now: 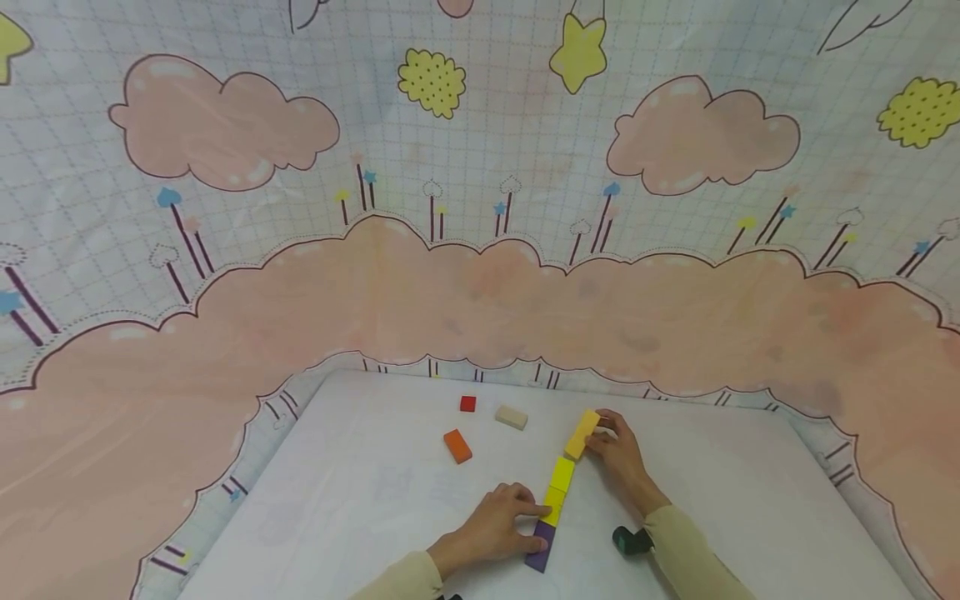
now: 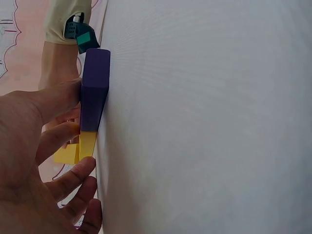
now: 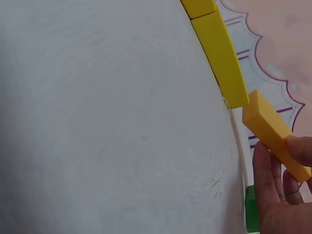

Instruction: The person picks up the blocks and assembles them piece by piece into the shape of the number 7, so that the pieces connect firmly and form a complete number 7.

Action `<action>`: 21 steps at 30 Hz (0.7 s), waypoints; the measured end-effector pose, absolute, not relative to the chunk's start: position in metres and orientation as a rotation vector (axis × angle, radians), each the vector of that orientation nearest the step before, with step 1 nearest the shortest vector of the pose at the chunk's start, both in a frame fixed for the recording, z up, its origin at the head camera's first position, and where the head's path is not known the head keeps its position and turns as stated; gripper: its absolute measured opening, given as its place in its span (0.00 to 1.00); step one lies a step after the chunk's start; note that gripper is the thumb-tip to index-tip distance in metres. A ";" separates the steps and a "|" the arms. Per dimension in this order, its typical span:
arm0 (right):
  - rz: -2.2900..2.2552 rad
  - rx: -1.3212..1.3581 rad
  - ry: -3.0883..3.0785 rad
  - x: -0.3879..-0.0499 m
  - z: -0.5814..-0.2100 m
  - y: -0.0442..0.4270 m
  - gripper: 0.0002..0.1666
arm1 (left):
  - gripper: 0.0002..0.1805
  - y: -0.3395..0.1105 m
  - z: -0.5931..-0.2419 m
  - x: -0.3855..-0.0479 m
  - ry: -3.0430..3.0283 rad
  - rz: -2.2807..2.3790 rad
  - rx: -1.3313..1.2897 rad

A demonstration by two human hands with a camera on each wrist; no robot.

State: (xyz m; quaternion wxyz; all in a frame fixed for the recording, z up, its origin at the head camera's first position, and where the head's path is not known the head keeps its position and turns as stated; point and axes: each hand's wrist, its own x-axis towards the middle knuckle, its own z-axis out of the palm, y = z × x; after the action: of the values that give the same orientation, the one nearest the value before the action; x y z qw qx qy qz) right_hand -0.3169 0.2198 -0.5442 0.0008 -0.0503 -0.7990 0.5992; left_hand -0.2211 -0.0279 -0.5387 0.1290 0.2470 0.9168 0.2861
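A row of blocks runs up the white table: a purple block [image 1: 542, 546] nearest, then a yellow block [image 1: 553, 500], then a second yellow block [image 1: 562, 474]. My left hand [image 1: 495, 521] touches this row from the left, thumb on the purple block and index finger on the nearer yellow one. Its other fingers lie loose in the left wrist view. At the far end, my right hand [image 1: 618, 454] pinches an orange-yellow block [image 3: 270, 126] between thumb and fingers. In the right wrist view that block is tilted, with a small gap to the row's end.
Left of the row lie an orange block [image 1: 457, 447], a small red block [image 1: 468, 403] and a cream block [image 1: 512, 417]. Something green [image 3: 251, 209], partly hidden, shows beside the right hand. A patterned sheet [image 1: 480, 300] rises behind the white tabletop [image 1: 337, 500].
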 end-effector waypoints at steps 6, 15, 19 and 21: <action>1.868 -0.143 -2.538 -0.318 -0.546 0.217 0.29 | 0.25 -0.028 -0.539 -0.221 2.658 0.842 0.713; 1.808 -0.071 -2.556 -0.317 -0.546 0.216 0.31 | 0.25 -0.028 -0.539 -0.221 2.662 0.834 0.716; 1.759 -0.060 -2.587 -0.317 -0.545 0.214 0.30 | 0.24 -0.028 -0.540 -0.221 2.665 0.832 0.718; 1.717 -0.068 -2.613 -0.318 -0.546 0.213 0.30 | 0.24 -0.028 -0.540 -0.221 2.668 0.830 0.723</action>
State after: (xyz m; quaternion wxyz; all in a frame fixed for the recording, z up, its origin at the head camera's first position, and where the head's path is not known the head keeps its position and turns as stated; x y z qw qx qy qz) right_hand -0.3176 0.2131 -0.5461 0.0070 -0.0218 -0.8355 0.5490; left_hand -0.2207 -0.0284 -0.5397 0.1273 0.2484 0.9170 0.2851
